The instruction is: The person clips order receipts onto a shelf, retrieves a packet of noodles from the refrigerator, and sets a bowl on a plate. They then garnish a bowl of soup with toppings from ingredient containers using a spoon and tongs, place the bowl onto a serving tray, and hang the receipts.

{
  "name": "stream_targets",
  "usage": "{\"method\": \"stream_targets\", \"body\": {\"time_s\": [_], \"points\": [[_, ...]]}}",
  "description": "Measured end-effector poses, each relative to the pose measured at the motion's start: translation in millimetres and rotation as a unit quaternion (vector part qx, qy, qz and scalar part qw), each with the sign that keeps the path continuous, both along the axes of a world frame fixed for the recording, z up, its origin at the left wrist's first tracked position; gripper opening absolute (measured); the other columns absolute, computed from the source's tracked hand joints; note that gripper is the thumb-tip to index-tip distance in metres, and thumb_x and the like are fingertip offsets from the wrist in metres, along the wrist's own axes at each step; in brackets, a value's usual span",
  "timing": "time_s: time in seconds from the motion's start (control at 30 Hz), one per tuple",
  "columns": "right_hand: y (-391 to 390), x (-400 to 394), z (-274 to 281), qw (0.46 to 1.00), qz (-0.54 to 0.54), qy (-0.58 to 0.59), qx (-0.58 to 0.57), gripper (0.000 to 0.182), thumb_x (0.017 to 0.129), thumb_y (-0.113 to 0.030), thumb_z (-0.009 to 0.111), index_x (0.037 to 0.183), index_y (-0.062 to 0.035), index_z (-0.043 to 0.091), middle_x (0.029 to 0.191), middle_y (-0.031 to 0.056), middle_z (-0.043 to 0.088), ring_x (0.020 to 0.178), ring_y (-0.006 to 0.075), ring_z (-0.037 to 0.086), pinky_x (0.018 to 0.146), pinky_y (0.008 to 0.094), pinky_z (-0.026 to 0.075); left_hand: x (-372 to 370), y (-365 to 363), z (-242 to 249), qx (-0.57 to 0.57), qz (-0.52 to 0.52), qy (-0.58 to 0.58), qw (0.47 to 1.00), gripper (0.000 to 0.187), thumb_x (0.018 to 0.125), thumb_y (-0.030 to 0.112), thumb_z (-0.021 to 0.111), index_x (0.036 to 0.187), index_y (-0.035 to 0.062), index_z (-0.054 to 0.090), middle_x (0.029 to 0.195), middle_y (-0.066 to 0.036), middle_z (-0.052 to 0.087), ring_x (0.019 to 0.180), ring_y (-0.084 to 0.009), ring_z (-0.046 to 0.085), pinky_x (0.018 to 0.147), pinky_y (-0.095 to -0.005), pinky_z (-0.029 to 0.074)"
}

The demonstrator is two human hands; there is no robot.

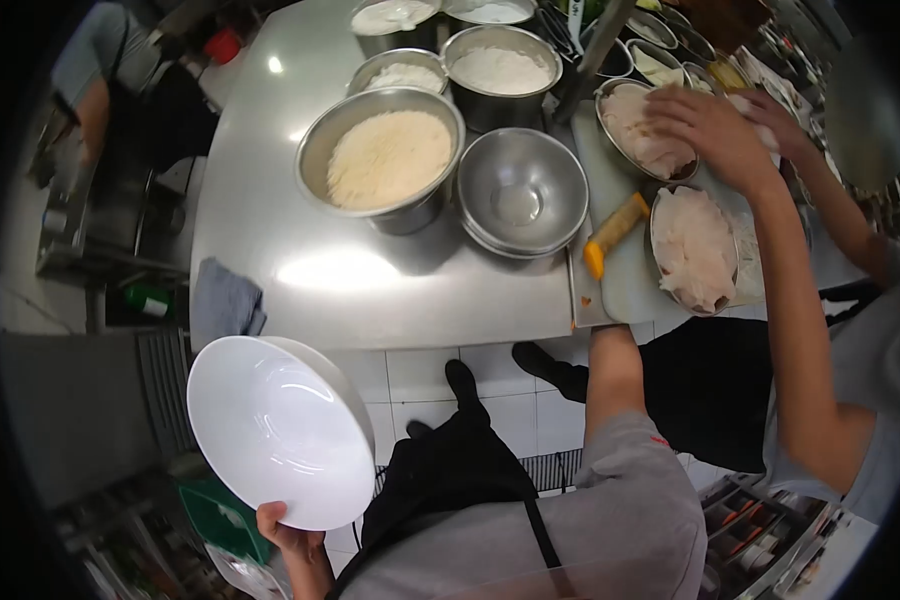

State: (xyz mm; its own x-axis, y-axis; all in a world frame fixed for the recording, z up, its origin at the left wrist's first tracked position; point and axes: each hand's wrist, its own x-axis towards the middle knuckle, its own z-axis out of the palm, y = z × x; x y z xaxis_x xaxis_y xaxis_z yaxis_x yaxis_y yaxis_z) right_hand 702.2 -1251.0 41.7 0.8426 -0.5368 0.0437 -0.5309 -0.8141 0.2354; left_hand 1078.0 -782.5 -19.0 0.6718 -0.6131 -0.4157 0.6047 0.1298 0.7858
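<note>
My left hand (292, 532) grips the rim of a large white bowl (275, 430), thumb over the edge. The bowl is tilted so its bare inside faces me, off the front left of the steel table (340, 285). My right forearm (613, 370) reaches under the table's front edge near the cutting board (625, 295); the hand itself is hidden. Above that arm, a yellow-handled tool (615, 235) lies on the board. Beside it stands an oval metal dish of pale raw meat or fish (692, 245).
A co-worker's hand (705, 125) rests over another dish of pale flesh (642, 130). Stacked steel bowls (523, 185), a pot of breadcrumb-like coating (390, 160) and several containers of white powder (500, 70) stand on the table. A grey cloth (227, 298) hangs at its left corner.
</note>
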Motion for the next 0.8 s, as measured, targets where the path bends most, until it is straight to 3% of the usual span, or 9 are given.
{"method": "stream_targets", "body": {"time_s": [0.07, 0.13, 0.27, 0.33, 0.37, 0.47, 0.53, 0.63, 0.8], "points": [[12.5, 6.6, -10.5, 0.996, 0.053, 0.026, -0.073, 0.034, 0.075, -0.011, 0.040, 0.107, -0.0127, 0.050, 0.121, 0.0018, 0.045, 0.109, 0.0187, 0.044, 0.084, 0.0285, 0.041, 19.7, -12.4, -1.6, 0.000, -0.039, 0.015, 0.999, 0.065, 0.058, 0.016, 0.046, 0.118, -0.0050, 0.034, 0.108, -0.021, 0.047, 0.095, -0.0344, 0.051, 0.077, -0.0407, 0.048], [23.4, 6.9, -9.6, 0.997, 0.019, -0.071, 0.023, 0.032, 0.075, -0.012, 0.041, 0.106, -0.0080, 0.050, 0.118, 0.0044, 0.047, 0.107, 0.0178, 0.045, 0.084, 0.0286, 0.041, 30.3, -23.9, -4.0, 0.012, -0.048, 0.010, 0.999, 0.065, 0.058, 0.016, 0.046, 0.118, -0.0049, 0.033, 0.107, -0.021, 0.047, 0.095, -0.0345, 0.051, 0.077, -0.0414, 0.048], [46.2, 8.5, 12.1, 0.988, -0.025, 0.049, -0.147, 0.027, 0.078, -0.011, 0.043, 0.104, -0.0039, 0.049, 0.112, 0.0072, 0.048, 0.103, 0.0203, 0.047, 0.084, 0.0311, 0.040, 41.4, -56.8, -3.2, 0.013, -0.076, 0.019, 0.997, 0.065, 0.058, 0.017, 0.046, 0.118, -0.0049, 0.034, 0.105, -0.020, 0.048, 0.094, -0.0342, 0.052, 0.080, -0.0416, 0.046], [53.7, 9.8, 14.7, 0.973, -0.067, 0.100, -0.199, 0.025, 0.077, -0.011, 0.044, 0.100, -0.0041, 0.050, 0.107, 0.0068, 0.048, 0.100, 0.0196, 0.046, 0.082, 0.0304, 0.040, 42.3, -67.4, -1.0, 0.043, -0.023, 0.014, 0.999, 0.064, 0.058, 0.017, 0.046, 0.117, -0.0056, 0.034, 0.101, -0.020, 0.049, 0.082, -0.0324, 0.056, 0.065, -0.0385, 0.053], [57.2, 10.2, 15.0, 0.964, -0.087, 0.125, -0.219, 0.024, 0.076, -0.011, 0.044, 0.099, -0.0042, 0.050, 0.105, 0.0065, 0.048, 0.099, 0.0193, 0.046, 0.081, 0.0300, 0.040, 47.8, -68.5, 0.4, 0.049, -0.031, 0.011, 0.998, 0.064, 0.058, 0.017, 0.046, 0.117, -0.0056, 0.034, 0.101, -0.020, 0.049, 0.082, -0.0324, 0.056, 0.065, -0.0385, 0.053], [62.8, 11.3, 19.2, 0.931, -0.135, 0.204, -0.270, 0.021, 0.074, -0.011, 0.045, 0.093, -0.0044, 0.052, 0.098, 0.0058, 0.048, 0.096, 0.0184, 0.046, 0.079, 0.0290, 0.040, 58.0, -75.9, 2.9, 0.029, -0.096, 0.050, 0.994, 0.064, 0.059, 0.018, 0.046, 0.116, -0.0066, 0.033, 0.098, -0.021, 0.050, 0.063, -0.0290, 0.059, 0.038, -0.0316, 0.051], [62.0, 14.4, 20.5, 0.912, -0.147, 0.247, -0.293, 0.019, 0.072, -0.010, 0.046, 0.090, -0.0046, 0.053, 0.094, 0.0054, 0.048, 0.094, 0.0177, 0.046, 0.077, 0.0283, 0.039, 49.9, -89.0, 5.0, 0.082, 0.034, 0.022, 0.996, 0.063, 0.060, 0.018, 0.046, 0.116, -0.0076, 0.032, 0.095, -0.023, 0.050, 0.043, -0.0252, 0.054, 0.019, -0.0252, 0.037], [57.9, 17.7, 21.7, 0.887, -0.162, 0.297, -0.315, 0.016, 0.070, -0.010, 0.047, 0.084, -0.0048, 0.054, 0.087, 0.0047, 0.049, 0.091, 0.0168, 0.045, 0.075, 0.0273, 0.039, 66.1, -79.1, 1.7, 0.027, -0.054, 0.056, 0.997, 0.062, 0.061, 0.017, 0.045, 0.116, -0.0082, 0.032, 0.092, -0.024, 0.051, 0.036, -0.0245, 0.051, 0.018, -0.0252, 0.036], [47.8, 15.7, 17.6, 0.885, -0.178, 0.278, -0.328, 0.012, 0.067, -0.010, 0.048, 0.075, -0.0060, 0.055, 0.077, 0.0039, 0.049, 0.085, 0.0166, 0.046, 0.071, 0.0262, 0.039, 70.3, -79.9, 3.4, 0.030, -0.004, 0.065, 0.997, 0.061, 0.061, 0.017, 0.045, 0.115, -0.0085, 0.032, 0.090, -0.025, 0.051, 0.034, -0.0245, 0.050, 0.018, -0.0256, 0.035]]}}
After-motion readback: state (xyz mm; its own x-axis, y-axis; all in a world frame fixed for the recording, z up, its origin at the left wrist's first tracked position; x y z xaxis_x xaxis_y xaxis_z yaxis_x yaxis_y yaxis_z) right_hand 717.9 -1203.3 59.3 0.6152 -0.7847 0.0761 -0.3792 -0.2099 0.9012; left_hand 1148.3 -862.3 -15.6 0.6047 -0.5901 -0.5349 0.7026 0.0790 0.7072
